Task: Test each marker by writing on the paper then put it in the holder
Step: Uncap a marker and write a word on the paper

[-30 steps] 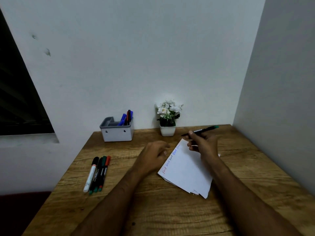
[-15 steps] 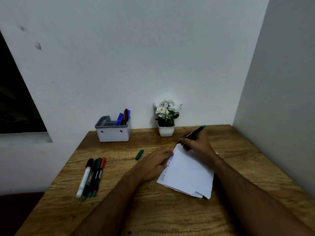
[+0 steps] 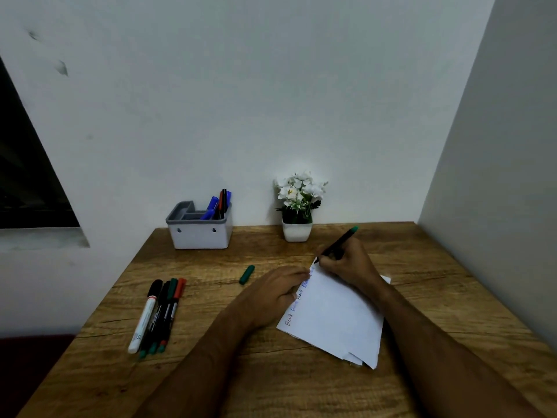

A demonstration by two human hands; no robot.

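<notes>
1. The wooden desk [image 3: 301, 384] is the biggest thing I see: a knotty, grained brown top pushed into a corner of plain white walls. I place everything else relative to the paper

2. The paper [image 3: 334, 315] is a thin, loose stack of white sheets lying askew, its lower corners fanned, with short words in blue and red along its left edge. My judgement: the sheets could slide or crease under the pen if the steadying hand lets up

3. My left hand [image 3: 271, 294] rests at the paper's left edge, fingers loosely curled together, fingertips touching the sheet and holding nothing

4. My right hand [image 3: 346, 263] sits on the paper's far corner, fingers clamped on the green marker [image 3: 336, 245], a slim black barrel with a green end, tip at the sheet's top edge. That close to the edge, a stroke could run onto the wood

5. The holder [image 3: 199, 230], a white boxy plastic tub with a grey rim, stands well left of and beyond the paper, blue and red markers upright inside

6. Four untested markers [image 3: 158, 315] lie side by side far left of the paper

7. The green cap [image 3: 247, 274], small and round-bodied, lies just left of the paper; it could roll away
</notes>
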